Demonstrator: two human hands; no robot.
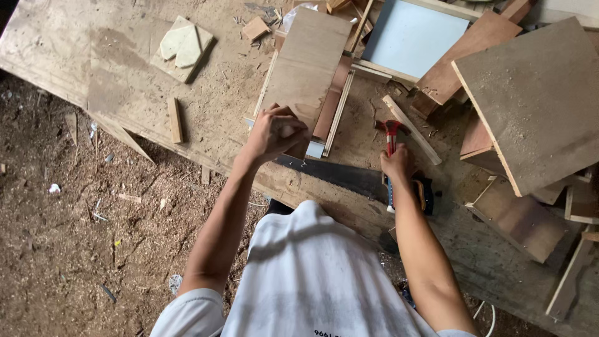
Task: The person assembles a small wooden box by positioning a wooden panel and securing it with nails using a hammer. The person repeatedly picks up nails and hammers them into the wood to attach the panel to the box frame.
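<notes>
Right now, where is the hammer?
In the head view the hammer lies on the workbench at centre right, gripped by the right hand, its red head beside a wood strip and just above the handsaw.

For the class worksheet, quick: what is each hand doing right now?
Left hand: fingers curled, gripping the near end of the plywood board.
Right hand: closed around the red-handled hammer, above the handsaw.
</notes>
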